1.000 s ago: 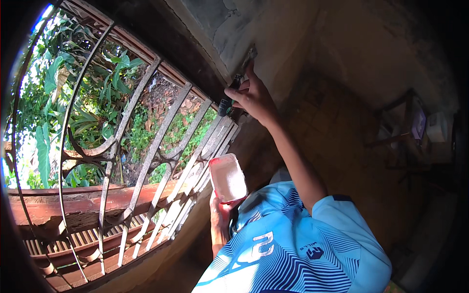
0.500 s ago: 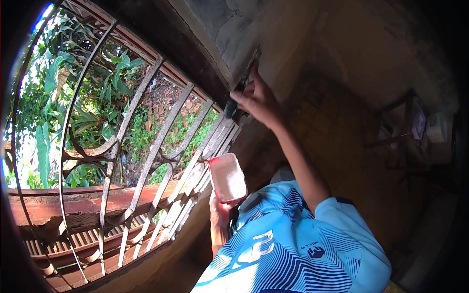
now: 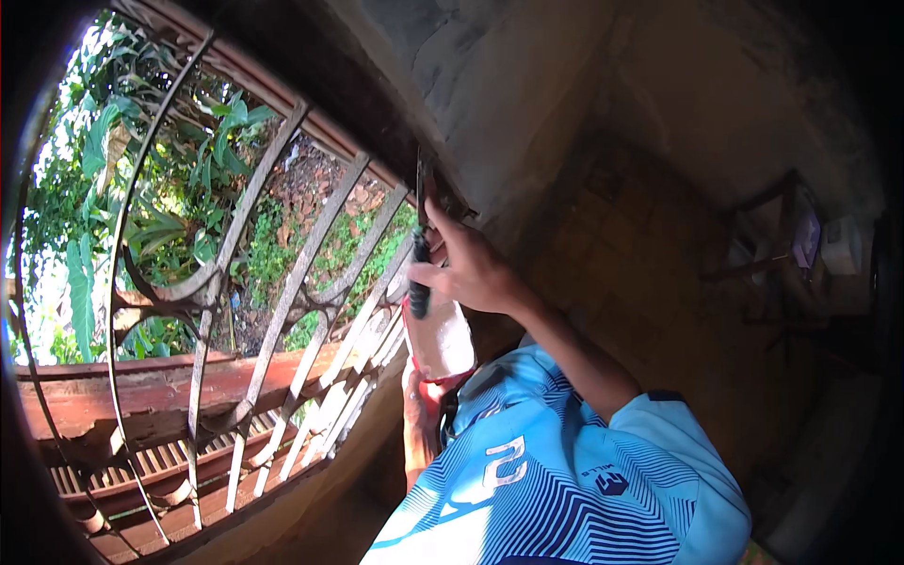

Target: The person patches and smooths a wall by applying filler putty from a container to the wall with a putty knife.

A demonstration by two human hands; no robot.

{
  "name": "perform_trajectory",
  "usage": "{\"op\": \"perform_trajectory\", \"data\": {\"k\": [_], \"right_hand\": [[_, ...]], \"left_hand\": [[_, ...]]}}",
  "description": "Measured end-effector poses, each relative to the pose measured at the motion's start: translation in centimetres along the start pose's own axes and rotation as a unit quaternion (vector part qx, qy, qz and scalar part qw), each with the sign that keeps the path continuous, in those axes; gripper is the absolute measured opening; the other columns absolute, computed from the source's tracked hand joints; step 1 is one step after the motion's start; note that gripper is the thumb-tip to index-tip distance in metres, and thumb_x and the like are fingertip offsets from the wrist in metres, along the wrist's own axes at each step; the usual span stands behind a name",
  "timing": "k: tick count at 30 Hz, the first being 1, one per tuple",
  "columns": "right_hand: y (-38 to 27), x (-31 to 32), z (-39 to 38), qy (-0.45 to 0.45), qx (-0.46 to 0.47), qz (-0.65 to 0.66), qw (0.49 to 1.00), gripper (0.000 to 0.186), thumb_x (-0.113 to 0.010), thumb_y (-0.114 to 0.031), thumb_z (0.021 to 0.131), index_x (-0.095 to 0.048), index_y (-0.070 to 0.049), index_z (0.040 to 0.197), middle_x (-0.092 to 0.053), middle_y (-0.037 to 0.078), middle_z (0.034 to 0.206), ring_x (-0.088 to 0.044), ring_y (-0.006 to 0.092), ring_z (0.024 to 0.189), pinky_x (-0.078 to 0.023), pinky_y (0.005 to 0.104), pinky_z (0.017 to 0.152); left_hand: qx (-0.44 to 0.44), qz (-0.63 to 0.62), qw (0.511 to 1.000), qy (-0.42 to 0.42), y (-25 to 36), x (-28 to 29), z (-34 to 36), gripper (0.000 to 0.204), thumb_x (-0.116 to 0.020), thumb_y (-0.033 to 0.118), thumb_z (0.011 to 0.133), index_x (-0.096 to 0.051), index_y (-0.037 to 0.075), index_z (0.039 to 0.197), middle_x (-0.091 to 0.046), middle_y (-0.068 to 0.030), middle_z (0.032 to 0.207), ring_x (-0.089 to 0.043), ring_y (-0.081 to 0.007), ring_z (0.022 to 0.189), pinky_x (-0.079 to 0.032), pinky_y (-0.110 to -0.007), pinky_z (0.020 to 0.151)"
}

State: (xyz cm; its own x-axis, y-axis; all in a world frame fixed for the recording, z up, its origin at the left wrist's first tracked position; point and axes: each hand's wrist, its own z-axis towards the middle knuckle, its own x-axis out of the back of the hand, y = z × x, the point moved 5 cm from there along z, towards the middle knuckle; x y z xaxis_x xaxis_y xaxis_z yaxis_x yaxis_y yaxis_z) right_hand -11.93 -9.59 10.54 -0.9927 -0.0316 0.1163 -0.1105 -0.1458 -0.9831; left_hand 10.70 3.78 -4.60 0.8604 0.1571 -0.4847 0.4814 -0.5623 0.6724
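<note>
The person wears a short-sleeved sports jersey (image 3: 565,480) in light blue with darker blue stripes and a dark collar. White markings sit on the front. Both forearms are bare.

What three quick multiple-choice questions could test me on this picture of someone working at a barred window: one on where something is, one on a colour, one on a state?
1. Where is the pale cup?
A. On the floor
B. In the left hand, below the right hand
C. On the window bars

2. What colour is the shirt?
A. Red
B. Plain black
C. Blue with white stripes

3. How is the dark-handled tool held?
A. Gripped upright in the right hand
B. Lying flat
C. Hanging loose

Answers: 1 B, the cup rests in the lower hand; 2 C, striped blue fabric; 3 A, fingers wrap its handle.
</note>
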Motion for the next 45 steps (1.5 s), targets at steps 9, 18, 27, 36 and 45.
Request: {"op": "perform_trajectory", "data": {"k": [9, 18, 27, 36, 45], "right_hand": [[0.0, 10.4, -6.0, -0.174, -0.154, 0.027, 0.972, 0.056, -0.059, -0.005, 0.086, -0.048, 0.002, 0.140, -0.065, 0.011, 0.097, -0.060, 0.0107, 0.075, -0.054, 0.0265, 0.066], [-1.0, 4.0, -6.7, -0.247, -0.107, -0.239, 0.933, 0.038, -0.051, -0.004, 0.092, -0.059, 0.002, 0.129, -0.069, 0.022, 0.096, -0.069, 0.0222, 0.076, -0.056, 0.0346, 0.073], [-0.9, 1.4, -5.2, -0.261, -0.073, -0.294, 0.916, 0.029, -0.057, -0.007, 0.085, -0.069, 0.005, 0.109, -0.068, 0.024, 0.105, -0.068, 0.0382, 0.093, -0.052, 0.0420, 0.087], [-0.8, 1.3, -5.4, -0.226, -0.043, -0.264, 0.937, 0.029, -0.059, -0.008, 0.083, -0.071, 0.004, 0.106, -0.069, 0.024, 0.103, -0.067, 0.0371, 0.097, -0.050, 0.0433, 0.092], [-0.4, 4.5, -5.4, -0.237, -0.104, -0.169, 0.951, 0.030, -0.061, -0.008, 0.083, -0.072, 0.001, 0.110, -0.072, 0.019, 0.085, -0.067, 0.0202, 0.064, -0.054, 0.0338, 0.063]], "left_hand": [[-0.051, 0.054, 0.995, -0.066, 2.5, -4.9, 1.7, 0.076, -0.060, 0.017, 0.077, -0.032, 0.001, 0.145, -0.051, -0.0158, 0.135, -0.058, -0.0275, 0.117, -0.053, -0.043, 0.097], [-0.077, 0.029, 0.991, -0.110, 2.6, -7.8, 1.0, 0.093, -0.067, 0.025, 0.066, -0.030, 0.002, 0.148, -0.047, -0.0152, 0.138, -0.051, -0.0264, 0.126, -0.048, -0.041, 0.102], [-0.094, 0.020, 0.984, -0.148, 2.3, -8.9, 1.4, 0.098, -0.065, 0.021, 0.062, -0.025, 0.003, 0.150, -0.044, -0.0156, 0.141, -0.047, -0.0287, 0.130, -0.044, -0.041, 0.106], [-0.109, 0.040, 0.982, -0.149, 3.1, -9.4, 1.3, 0.085, -0.061, 0.017, 0.070, -0.030, 0.000, 0.148, -0.050, -0.0155, 0.134, -0.055, -0.0255, 0.120, -0.045, -0.039, 0.103], [-0.049, 0.067, 0.986, -0.144, 3.2, -10.2, 1.9, 0.092, -0.063, 0.017, 0.068, -0.025, 0.003, 0.150, -0.044, -0.0161, 0.141, -0.049, -0.0275, 0.129, -0.046, -0.043, 0.106]]}}
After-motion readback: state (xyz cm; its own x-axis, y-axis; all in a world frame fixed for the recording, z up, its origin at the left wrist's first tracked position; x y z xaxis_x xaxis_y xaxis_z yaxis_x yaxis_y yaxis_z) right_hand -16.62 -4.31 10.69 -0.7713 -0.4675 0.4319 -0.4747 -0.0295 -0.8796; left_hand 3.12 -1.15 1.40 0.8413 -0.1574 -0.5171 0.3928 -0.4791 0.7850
